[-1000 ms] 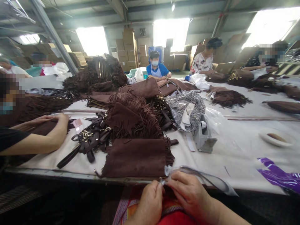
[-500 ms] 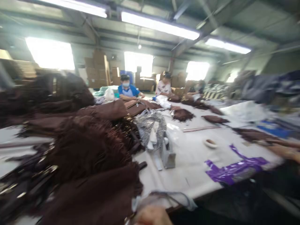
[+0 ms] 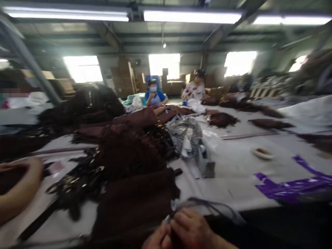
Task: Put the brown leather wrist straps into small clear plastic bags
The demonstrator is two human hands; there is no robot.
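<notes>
Low in the head view, my left hand [image 3: 157, 238] and my right hand [image 3: 193, 226] meet at the table's near edge. Fingers of both are pinched together around a small, shiny grey piece whose kind is too blurred to name. A clear plastic bag-like thing with a dark cord [image 3: 214, 207] lies just beyond my right hand. To the left of my hands spreads a dark brown fabric piece [image 3: 135, 204], with a fluffy dark brown heap [image 3: 127, 148] behind it.
A grey tape dispenser [image 3: 206, 166] stands beside crumpled silvery wrapping [image 3: 185, 129]. Purple plastic [image 3: 293, 185] and a small oval dish [image 3: 262, 154] lie to the right. Black straps with gold metal parts [image 3: 75, 186] lie left. Co-workers [image 3: 155, 95] sit across the table.
The view has turned left and lowered, so the table's things sit further right. Both my hands now show together, where one blurred hand showed before. An arm at the right edge has left view.
</notes>
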